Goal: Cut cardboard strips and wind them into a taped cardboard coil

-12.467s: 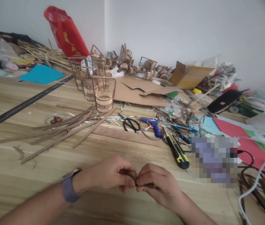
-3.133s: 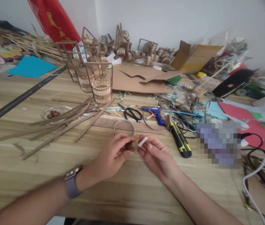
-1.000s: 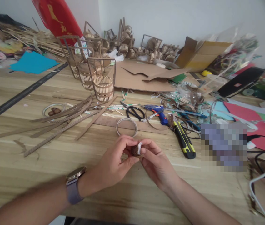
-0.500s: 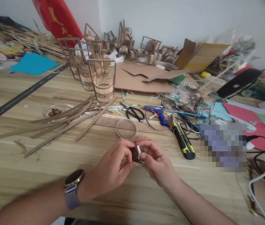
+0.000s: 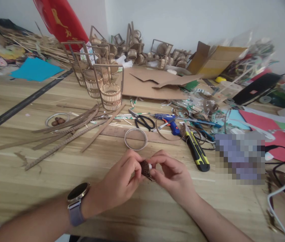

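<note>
Brown coiled roll [image 5: 145, 167], pinched in the fingers of the left hand [image 5: 121, 174], above the bench [image 5: 62, 181], just nearer than the pale ring [image 5: 125, 140]. Right hand [image 5: 174, 176] with fingers narrowed at the white strip [image 5: 150, 166] against the roll; gripping or pressing, cannot tell. Apparently fitting strip to roll; calls next for steady holding, even pressure.

From where I am standing, a plain, pale-grey left wall [image 5: 89, 16] and a matching right wall [image 5: 195, 20] are meeting at a vertical corner [image 5: 106, 16], the right one filling most of the background. A broad wooden table [image 5: 56, 178] is stretching back toward them, its light tan surface showing long, streaky grain. A black strip [image 5: 26, 102] is crossing the tabletop's left side diagonally. Soft, diffuse light is falling across the room, giving the walls a muted tone.
</note>
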The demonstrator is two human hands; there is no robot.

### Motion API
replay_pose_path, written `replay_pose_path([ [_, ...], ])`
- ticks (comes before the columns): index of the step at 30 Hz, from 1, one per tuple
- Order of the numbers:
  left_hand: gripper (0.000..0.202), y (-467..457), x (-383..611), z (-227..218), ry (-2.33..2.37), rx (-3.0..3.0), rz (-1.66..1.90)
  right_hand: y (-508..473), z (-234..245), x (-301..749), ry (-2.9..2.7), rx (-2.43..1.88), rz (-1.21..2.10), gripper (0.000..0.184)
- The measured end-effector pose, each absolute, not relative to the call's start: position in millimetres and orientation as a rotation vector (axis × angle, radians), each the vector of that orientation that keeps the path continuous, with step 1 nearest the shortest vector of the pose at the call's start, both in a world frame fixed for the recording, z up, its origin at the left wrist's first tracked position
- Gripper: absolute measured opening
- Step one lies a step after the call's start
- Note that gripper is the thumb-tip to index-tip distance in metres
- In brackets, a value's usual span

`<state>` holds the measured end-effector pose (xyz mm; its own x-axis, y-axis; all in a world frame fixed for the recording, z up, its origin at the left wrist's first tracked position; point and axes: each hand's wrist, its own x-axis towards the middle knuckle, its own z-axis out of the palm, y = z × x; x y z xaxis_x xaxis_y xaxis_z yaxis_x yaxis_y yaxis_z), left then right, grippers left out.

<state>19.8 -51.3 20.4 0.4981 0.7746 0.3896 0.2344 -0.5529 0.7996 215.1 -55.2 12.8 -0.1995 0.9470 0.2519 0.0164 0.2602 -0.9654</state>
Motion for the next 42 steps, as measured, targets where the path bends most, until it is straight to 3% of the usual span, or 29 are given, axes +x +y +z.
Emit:
replay_pose_path([
  [16, 0.015, -46, 21, 17, 0.871, 2.337, 1.065, -56, 15, 213, -1.257, -1.015, 1.478, 0.022],
  [21, 0.012, -46, 24, 13, 0.887, 2.450, 1.034, -59, 16, 206, -1.399, -1.159, 1.122, 0.018],
  [28, 0.022, -49, 28, 17, 0.939, 1.884, 1.012, -60, 17, 207, -1.428, -1.181, 0.952, 0.017],
  [35, 0.008, -40, 31, 18, 0.980, 1.341, 0.948, -61, 17, 204, -1.487, -1.186, 0.882, 0.017],
  [42, 0.016, -32, 29, 19, 0.881, 1.096, 0.907, -59, 18, 207, -1.496, -1.175, 1.039, 0.017],
])
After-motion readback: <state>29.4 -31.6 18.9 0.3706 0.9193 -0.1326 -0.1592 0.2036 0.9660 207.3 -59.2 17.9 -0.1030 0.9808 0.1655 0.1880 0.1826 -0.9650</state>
